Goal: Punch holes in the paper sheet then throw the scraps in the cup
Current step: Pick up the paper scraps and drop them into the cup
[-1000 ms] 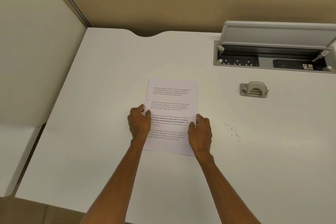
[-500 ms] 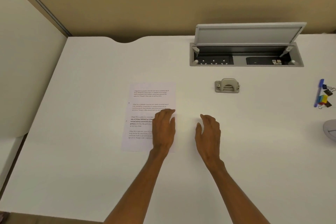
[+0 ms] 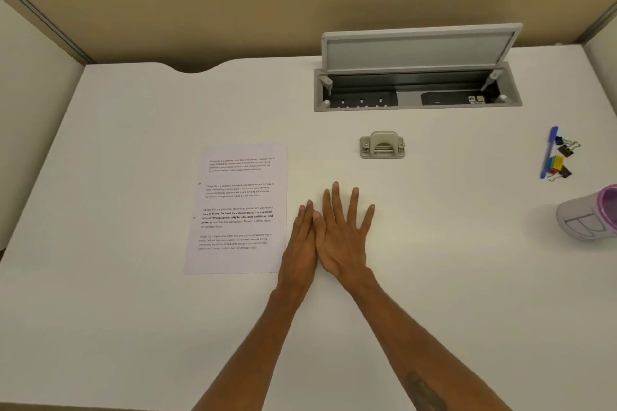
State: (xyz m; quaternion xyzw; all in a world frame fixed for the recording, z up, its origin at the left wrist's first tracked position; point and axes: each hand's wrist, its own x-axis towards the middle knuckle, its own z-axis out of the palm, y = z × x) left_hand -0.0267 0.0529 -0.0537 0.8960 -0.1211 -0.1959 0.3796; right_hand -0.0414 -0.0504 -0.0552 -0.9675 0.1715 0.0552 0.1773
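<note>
Both hands off the paper (image 3: pixel 240 207) now. A second ago they held it flat, and half a second ago only the left was on it. Paper lies flat on the tabletop (image 3: pixel 133 143), just left of the hands, with two small dark marks on its left margin, probably the holes.

Left hand (image 3: pixel 298 243) and right hand (image 3: pixel 344 237) touch side by side, fingers straight, right one spread palm-down. No grip on anything.

Scraps showed earlier about where the hands now rest; none visible now. Punching looks finished and gathering of scraps seems under way. Punch (image 3: pixel 382 145) sits beyond the hands; cup (image 3: pixel 587 213) is well apart at the right edge.
</note>
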